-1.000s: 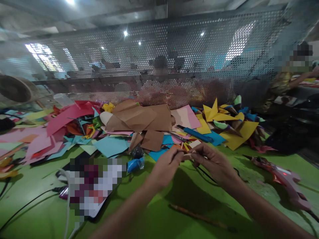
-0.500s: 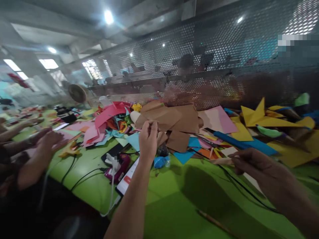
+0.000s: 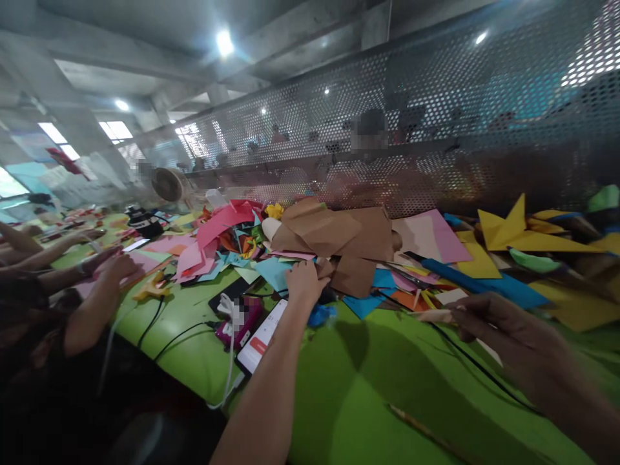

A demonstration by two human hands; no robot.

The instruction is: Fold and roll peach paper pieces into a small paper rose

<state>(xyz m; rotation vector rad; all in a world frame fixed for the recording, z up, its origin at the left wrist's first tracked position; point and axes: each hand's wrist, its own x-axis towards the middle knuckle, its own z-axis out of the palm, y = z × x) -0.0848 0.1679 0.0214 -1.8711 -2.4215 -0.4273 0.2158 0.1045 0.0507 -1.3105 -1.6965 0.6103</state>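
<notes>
My left hand [image 3: 305, 285] reaches down to the near edge of the pile, its thumb apart from its bent fingers. It is beside a small folded brown piece [image 3: 324, 267], and I cannot make out anything held in it. Larger brown sheets [image 3: 334, 232] lie just beyond. On the right, my right hand [image 3: 494, 326] pinches a small cream-coloured strip [image 3: 436, 316] between thumb and fingers above the green table [image 3: 358, 400]. A blue plastic-wrapped lump [image 3: 320, 315] lies close to my left wrist.
A phone [image 3: 261, 342] lies beside a purple power block [image 3: 239, 323] with white and black cables. A thin brown stick [image 3: 421, 427] rests near the front. Scissors [image 3: 409, 278] and coloured sheets fill the back, before a perforated metal screen [image 3: 300, 148]. Another person's hand [image 3: 119, 268] works at left.
My left hand has lowered from a raised pinch to the brown pieces, its thumb now apart. My right hand keeps its pinch on the cream strip. The whole view has shifted slightly.
</notes>
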